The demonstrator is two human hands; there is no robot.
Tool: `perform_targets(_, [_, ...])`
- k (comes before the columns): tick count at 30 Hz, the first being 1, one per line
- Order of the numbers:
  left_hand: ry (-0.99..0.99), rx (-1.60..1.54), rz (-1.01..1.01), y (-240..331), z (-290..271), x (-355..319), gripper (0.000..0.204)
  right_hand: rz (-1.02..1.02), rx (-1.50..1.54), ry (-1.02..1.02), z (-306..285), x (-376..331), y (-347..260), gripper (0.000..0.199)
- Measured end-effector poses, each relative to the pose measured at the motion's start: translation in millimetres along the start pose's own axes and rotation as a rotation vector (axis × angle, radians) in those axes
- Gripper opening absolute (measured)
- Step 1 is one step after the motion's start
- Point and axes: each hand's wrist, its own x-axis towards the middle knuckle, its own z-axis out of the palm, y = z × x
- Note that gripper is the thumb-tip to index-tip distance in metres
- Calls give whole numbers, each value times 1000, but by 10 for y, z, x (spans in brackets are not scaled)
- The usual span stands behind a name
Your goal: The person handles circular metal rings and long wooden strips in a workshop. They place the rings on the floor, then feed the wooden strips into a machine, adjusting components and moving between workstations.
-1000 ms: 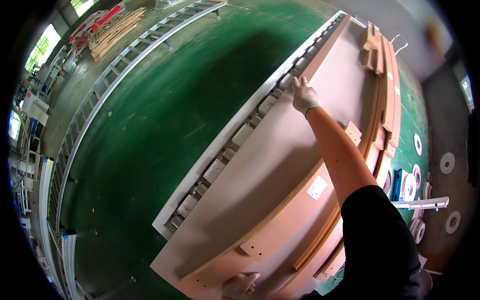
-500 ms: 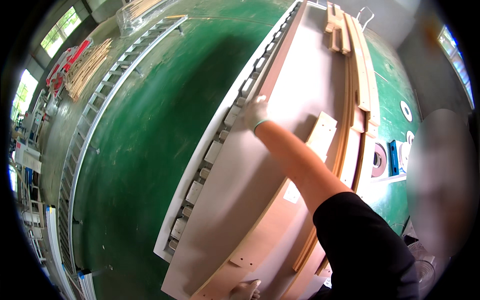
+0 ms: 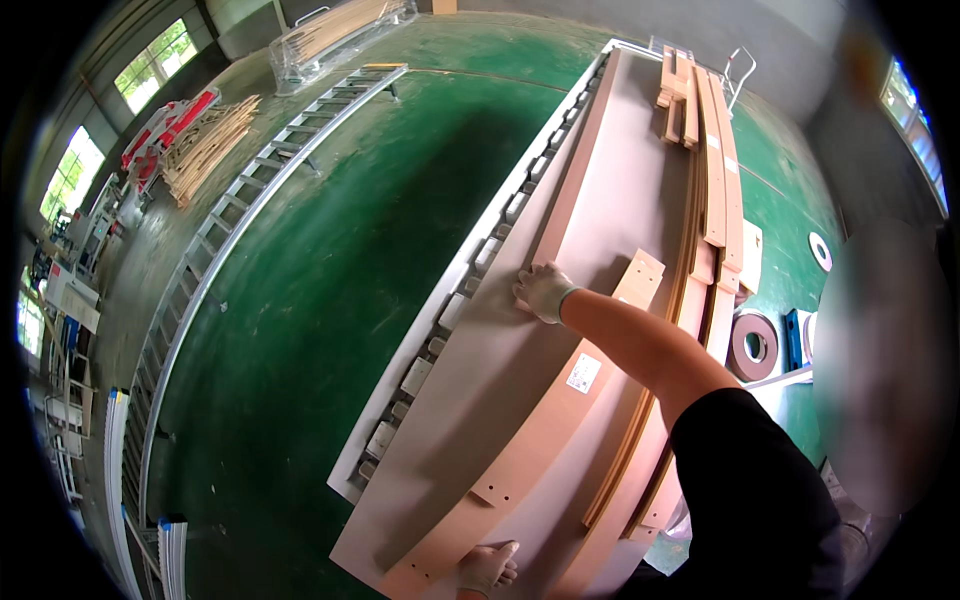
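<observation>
My right hand [image 3: 545, 292], in a pale glove, reaches across the long table and is closed on the near end of a long, narrow brown board [image 3: 582, 165]. The board lies lengthwise near the left side of a large flat brownish sheet [image 3: 445, 440]. At the bottom, my gloved left hand [image 3: 487, 567] rests against the right edge of a wide curved wooden board [image 3: 535, 435]; its fingers are curled, and whatever they hold is hidden. That curved board has a white label [image 3: 584, 373] and drilled holes near its ends.
White blocks and rollers [image 3: 416, 376] line the table's left edge. More long boards [image 3: 712, 160] are stacked along the right side. A metal roller frame [image 3: 215, 240] stands left on the green floor. Rolls of tape-like band [image 3: 752, 346] lie at right.
The brown board's near end has shifted right, away from the table's left edge, and toward me with my right hand. The view has tilted; my left hand stays by the curved board.
</observation>
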Motion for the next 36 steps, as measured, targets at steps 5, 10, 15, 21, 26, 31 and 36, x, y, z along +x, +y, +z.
perform_targets(5, [-1,-82,52,-92,27,-59,46,-179,-45,3,-43,137,-93,19])
perform_targets(10, [34,-73,37,-113,65,3,32,-466,198,99,-1103,-275,-377,18])
perform_targets(15, [140,-162,442,-473,94,146,29,-897,669,261,-2462,-1404,-1277,37])
perform_targets(21, [114,-1011,817,-1607,401,-907,70,-1189,828,458,-3176,-2854,-2547,46])
perform_targets(26, [-130,-1327,1381,-2194,880,-2918,93,-1338,774,225,-3461,-3718,-3165,52])
perform_targets(31, [668,-1071,1058,-2384,1335,-3126,35,-1401,688,47,-3499,-4236,-3544,64])
perform_targets(36, [937,-928,1057,-2421,1404,-3116,26,-1297,573,334,-3200,-4257,-3245,76])
